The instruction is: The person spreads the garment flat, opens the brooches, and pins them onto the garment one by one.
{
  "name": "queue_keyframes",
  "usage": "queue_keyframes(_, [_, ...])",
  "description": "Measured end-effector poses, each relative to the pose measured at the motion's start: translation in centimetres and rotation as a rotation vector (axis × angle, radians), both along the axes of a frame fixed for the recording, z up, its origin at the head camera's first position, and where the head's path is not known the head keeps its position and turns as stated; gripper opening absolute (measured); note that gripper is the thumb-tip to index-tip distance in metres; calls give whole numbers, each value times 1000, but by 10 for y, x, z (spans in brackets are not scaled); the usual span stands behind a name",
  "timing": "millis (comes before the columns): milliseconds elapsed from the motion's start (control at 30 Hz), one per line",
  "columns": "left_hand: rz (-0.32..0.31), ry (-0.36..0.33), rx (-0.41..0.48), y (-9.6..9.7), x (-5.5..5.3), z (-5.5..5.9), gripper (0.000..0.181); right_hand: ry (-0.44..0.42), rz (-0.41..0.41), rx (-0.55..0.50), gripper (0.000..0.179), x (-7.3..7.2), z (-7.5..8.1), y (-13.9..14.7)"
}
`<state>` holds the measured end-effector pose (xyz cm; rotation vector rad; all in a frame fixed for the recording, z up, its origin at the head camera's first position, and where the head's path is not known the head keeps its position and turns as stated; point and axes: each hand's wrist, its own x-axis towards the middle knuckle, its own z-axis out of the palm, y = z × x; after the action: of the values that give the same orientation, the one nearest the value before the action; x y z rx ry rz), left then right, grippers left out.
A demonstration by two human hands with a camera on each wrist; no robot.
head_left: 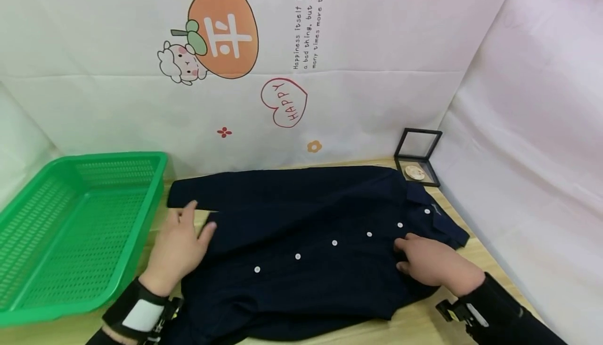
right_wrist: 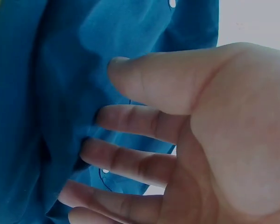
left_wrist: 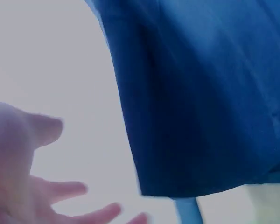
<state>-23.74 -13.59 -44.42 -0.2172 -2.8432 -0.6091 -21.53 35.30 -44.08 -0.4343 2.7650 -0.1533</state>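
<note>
Basket (head_left: 87,230) stands left of the dark shirt (head_left: 306,224).

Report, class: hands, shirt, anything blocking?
Left hand at bottom end of navy shirt, right hand over its upper front. Shirt spread, front up. Nothing seen blocking; green basket alongside.

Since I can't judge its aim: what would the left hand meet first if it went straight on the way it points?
Most likely the left hand would meet the far sleeve of the dark shirt, near the sleeve's end. Hand height is unclear; it might pass above, toward the white backdrop.
</note>
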Motion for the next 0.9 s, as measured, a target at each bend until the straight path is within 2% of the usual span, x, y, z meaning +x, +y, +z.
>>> queue_keyframes(100, [-7,-148,-180,6,21,1,64,59,-38,31,34,1,0,2])
queue_keyframes(167, [-39,-198,-271,11,37,-1,62,123,-80,60,47,3,0,4])
queue_keyframes(233, [-75,-211,-317,14,53,-4,59,167,-120,83,61,4,-1,7])
queue_keyframes(333, [-144,-213,-361,17,71,-9,67,124,-149,65,76,2,-7,13])
queue_keyframes(400, [-202,-259,-380,19,81,-15,73,70,-139,43,78,1,-11,15])
queue_keyframes(467, [-255,-327,-389,19,86,-21,74,32,-104,21,77,5,-13,13])
queue_keyframes(533, [-304,-351,-387,18,89,-28,64,13,-40,-12,75,12,-11,8])
queue_keyframes(567, [-325,-338,-381,17,89,-31,53,-1,-5,-21,74,17,-10,5])
queue_keyframes(633, [-355,-271,-362,13,88,-32,32,-20,60,-46,73,25,-9,-2])
queue_keyframes(733, [-411,-139,-310,6,81,-25,6,29,154,-76,56,24,-11,-7])
queue_keyframes(833, [-452,-44,-240,1,70,-10,20,114,237,-103,26,11,-3,-4])
queue_keyframes(900, [-462,2,-218,-2,62,3,26,134,279,-118,15,-1,12,-1])
